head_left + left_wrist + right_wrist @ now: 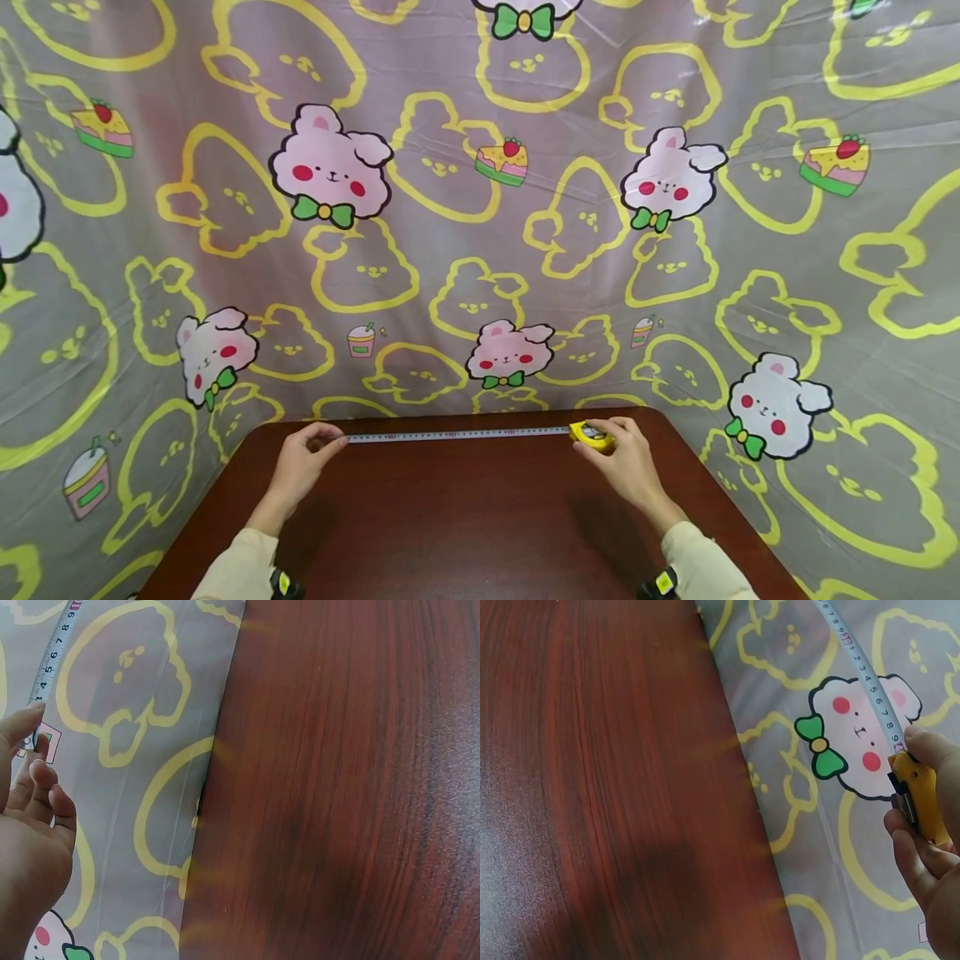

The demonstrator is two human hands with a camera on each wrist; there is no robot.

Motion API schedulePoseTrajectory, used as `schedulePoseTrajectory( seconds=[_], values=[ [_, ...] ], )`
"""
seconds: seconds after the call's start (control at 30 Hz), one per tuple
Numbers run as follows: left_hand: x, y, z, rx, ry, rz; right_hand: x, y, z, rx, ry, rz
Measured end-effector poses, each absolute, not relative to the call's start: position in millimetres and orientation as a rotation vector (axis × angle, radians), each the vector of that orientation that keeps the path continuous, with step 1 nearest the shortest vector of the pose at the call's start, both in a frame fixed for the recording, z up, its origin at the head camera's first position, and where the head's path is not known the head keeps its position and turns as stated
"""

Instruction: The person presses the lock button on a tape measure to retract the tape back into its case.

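A yellow tape measure (592,435) is held in my right hand (626,461), thumb on one side and fingers on the other. From its case the white blade (457,434) runs straight to the left, with printed numbers. My left hand (300,462) pinches the blade's free end between thumb and fingertips. In the left wrist view, the blade (51,664) shows low numbers by the thumb, and the end itself is partly hidden by the fingers. In the right wrist view, the yellow case (922,799) sits between thumb and fingers, with the blade leaving its mouth.
Below the hands lies a dark reddish-brown wooden table (450,517), its far edge just behind the blade. A grey patterned curtain (450,250) with yellow outlines and white rabbit heads hangs behind and on both sides. Shadows of the hands fall on the tabletop.
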State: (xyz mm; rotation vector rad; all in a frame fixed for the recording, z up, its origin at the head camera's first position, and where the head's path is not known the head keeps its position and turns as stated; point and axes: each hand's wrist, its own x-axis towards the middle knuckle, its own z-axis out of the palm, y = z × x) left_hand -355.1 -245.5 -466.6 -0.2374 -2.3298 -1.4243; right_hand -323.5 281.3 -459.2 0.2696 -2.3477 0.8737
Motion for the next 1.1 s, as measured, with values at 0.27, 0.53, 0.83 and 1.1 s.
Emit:
schedulePoseTrajectory(
  seconds=[0.27, 0.53, 0.83, 1.1],
  values=[
    [-356, -244, -470, -0.266, -2.318, -1.432, -323, 275, -459, 0.257, -2.350, 0.895],
    [-356, -243, -471, -0.255, -2.313, -1.443, -324, 270, -459, 0.260, -2.345, 0.907],
    [-354, -242, -471, -0.247, -2.292, -1.435, -324, 269, -461, 0.250, -2.343, 0.918],
    [-353, -238, -472, -0.274, -2.307, -1.422, -323, 268, -460, 0.251, -2.338, 0.918]
  ],
)
